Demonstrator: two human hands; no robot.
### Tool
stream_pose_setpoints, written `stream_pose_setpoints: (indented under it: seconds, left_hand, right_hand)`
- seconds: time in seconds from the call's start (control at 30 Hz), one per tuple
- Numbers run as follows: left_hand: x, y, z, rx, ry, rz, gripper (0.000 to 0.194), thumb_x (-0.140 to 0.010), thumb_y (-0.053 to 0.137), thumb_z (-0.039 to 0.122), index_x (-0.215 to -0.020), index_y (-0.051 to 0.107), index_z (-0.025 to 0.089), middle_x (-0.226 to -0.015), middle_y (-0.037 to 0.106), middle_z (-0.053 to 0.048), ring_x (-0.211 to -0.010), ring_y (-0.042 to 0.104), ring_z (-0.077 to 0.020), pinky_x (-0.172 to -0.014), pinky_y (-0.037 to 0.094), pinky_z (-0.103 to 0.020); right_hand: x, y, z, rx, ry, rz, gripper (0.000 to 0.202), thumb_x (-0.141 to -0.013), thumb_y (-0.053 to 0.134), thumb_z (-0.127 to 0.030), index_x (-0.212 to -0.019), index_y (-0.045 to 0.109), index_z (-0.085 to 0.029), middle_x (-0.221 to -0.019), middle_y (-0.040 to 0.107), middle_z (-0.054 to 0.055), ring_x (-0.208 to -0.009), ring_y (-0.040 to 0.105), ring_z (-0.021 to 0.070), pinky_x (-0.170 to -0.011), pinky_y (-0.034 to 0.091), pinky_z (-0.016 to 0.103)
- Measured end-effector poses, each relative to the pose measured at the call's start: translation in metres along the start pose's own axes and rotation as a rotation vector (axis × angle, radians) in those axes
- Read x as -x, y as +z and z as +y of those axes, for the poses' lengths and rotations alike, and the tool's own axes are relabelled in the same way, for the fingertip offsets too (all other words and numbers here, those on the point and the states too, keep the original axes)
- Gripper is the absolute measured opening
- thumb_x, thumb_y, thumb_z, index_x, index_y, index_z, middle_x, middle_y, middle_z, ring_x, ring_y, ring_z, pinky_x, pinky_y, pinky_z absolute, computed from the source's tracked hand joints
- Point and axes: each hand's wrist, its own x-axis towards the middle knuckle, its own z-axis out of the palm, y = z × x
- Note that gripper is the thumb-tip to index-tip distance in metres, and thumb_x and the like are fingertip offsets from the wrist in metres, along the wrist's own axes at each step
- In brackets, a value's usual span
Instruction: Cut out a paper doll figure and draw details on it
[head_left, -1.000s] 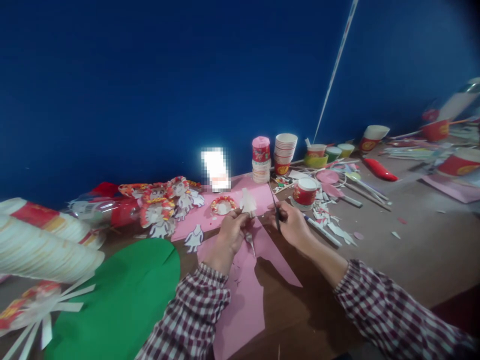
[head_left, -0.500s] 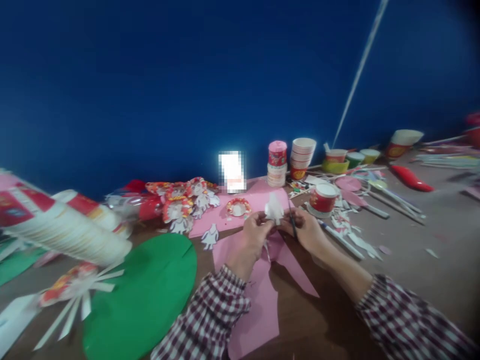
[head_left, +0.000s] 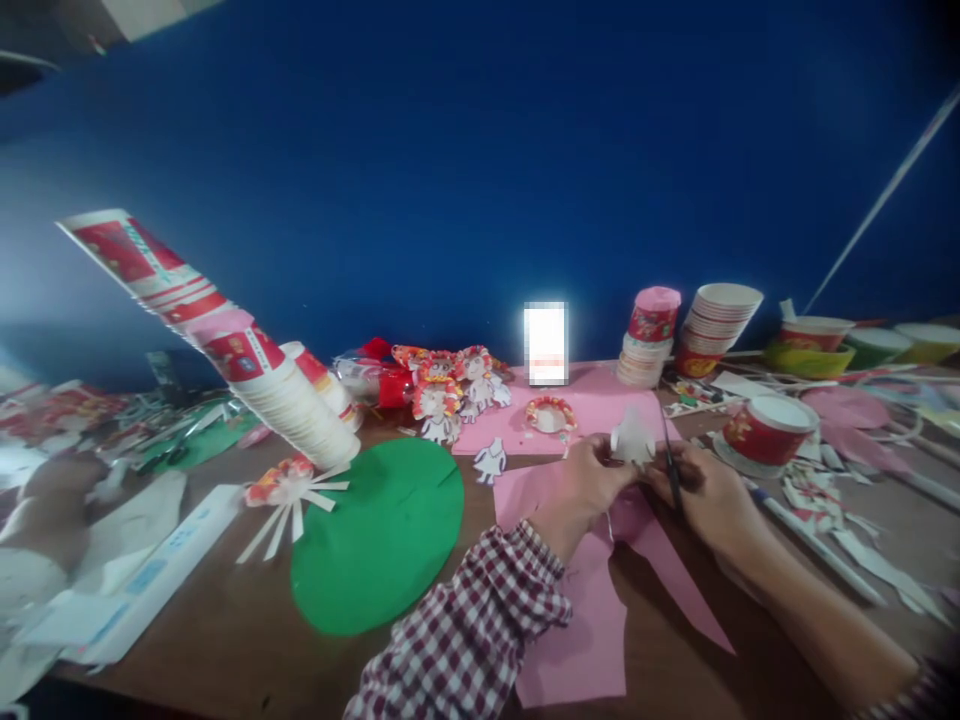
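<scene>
Facing blue wall, pinching paper cutout in left fingers, scissors in right fingers. Apparently finished with nine-o'clock paper doll, not cutout.

The cut-out is left of the scissors, right of the ring lying on the sheet.

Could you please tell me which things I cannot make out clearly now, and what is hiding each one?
All in the head view:
White paper piece: lower part hidden by the left hand.
Dark tool: handle end covered by the right hand.
Bright rectangle: content lost in glare and blocky pixels.
Right sleeve: cut off by the picture's corner.
Far-left white item: blurred, cut off by the left edge.
</scene>
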Motion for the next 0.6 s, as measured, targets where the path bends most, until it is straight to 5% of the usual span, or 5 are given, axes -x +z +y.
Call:
stream_pose_setpoints:
  seconds: [0.2,0.6]
  left_hand:
    - [0.000,0.000,0.001,-0.010,0.016,0.013,0.025,-0.058,0.065,0.004,-0.081,0.067,0.014,-0.078,0.069,-0.002,-0.068,0.061,-0.0124,-0.064,0.047,-0.023]
    - [0.002,-0.001,-0.007,-0.009,-0.058,0.022,0.029,-0.061,0.067,0.007,-0.089,0.066,0.012,-0.077,0.068,-0.002,-0.063,0.058,-0.0109,-0.059,0.044,-0.022]
  right_hand:
    - [-0.001,0.001,-0.009,0.000,0.025,-0.010,0.031,-0.062,0.068,-0.042,-0.082,0.061,-0.020,-0.075,0.070,0.007,-0.065,0.065,0.0221,-0.062,0.054,0.032]
    - [-0.003,0.002,0.012,-0.066,0.100,-0.058,0.031,-0.057,0.073,-0.035,-0.080,0.057,-0.023,-0.078,0.070,0.008,-0.071,0.067,0.0277,-0.065,0.053,0.036]
